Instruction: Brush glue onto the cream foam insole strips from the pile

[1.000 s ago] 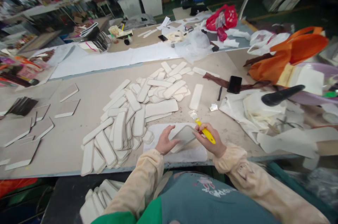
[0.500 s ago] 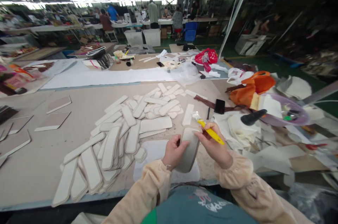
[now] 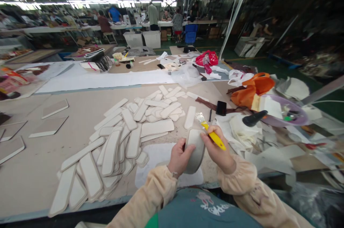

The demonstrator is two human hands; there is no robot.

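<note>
My left hand (image 3: 180, 157) is closed round a grey-white padded strip (image 3: 195, 149), holding it upright and tilted above the white sheet (image 3: 158, 156) on the table. My right hand (image 3: 218, 151) touches the strip's top right edge and grips a yellow-handled brush (image 3: 212, 135), whose bristled tip points up and left. A large heap of similar off-white padded strips (image 3: 126, 138) lies on the table left of my hands.
Grey flat panels (image 3: 48, 126) lie at the far left. To the right are a black phone (image 3: 221, 108), an orange bag (image 3: 252, 88), a black tool (image 3: 254, 118), a purple basin (image 3: 292, 113) and white scraps. People work at distant benches.
The strip has been lifted off the white sheet and turned upright between both hands. The camera view has tilted up, showing more of the hall.
</note>
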